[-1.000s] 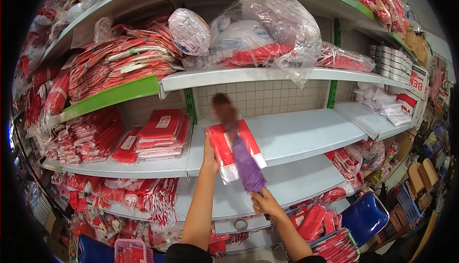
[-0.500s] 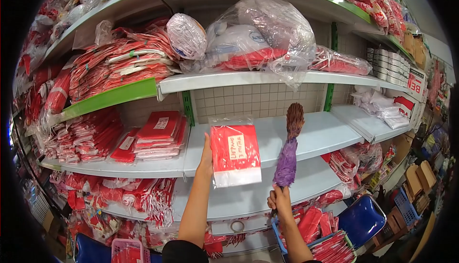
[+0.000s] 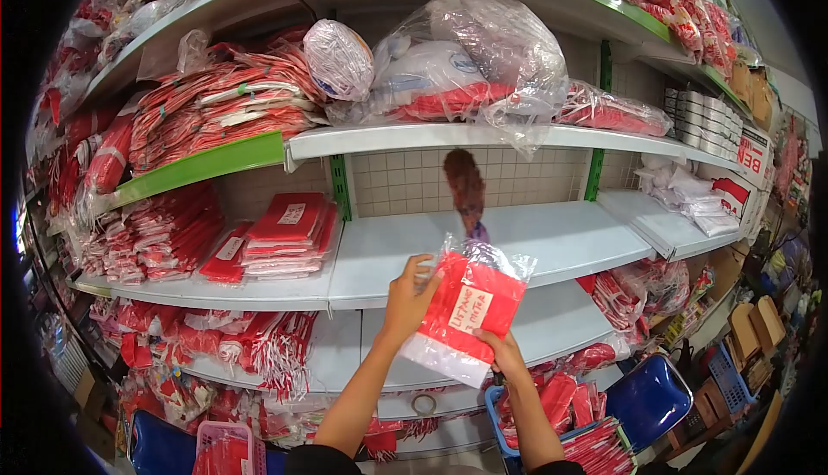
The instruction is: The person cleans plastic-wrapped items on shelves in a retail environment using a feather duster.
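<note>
Packet point(image 3: 466, 307): red and white, tilted, between the hands
Left hand point(image 3: 404, 309): fingers spread wide, thumb at the packet's edge
Right hand point(image 3: 504, 354): closed on the packet — and seemingly the duster point(image 3: 466, 186), its handle mostly hidden
Risk: packet may slip, one hand apparently bearing both
Blue basket point(image 3: 489, 406): below right hand — red bundles point(image 3: 559, 402)
Pink basket point(image 3: 226, 426): below left hand, farther left — red goods point(image 3: 224, 456)

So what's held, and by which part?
The packet: lower right edge, in the right hand. The left hand touches its upper left; any hold on the duster is hidden.
</note>
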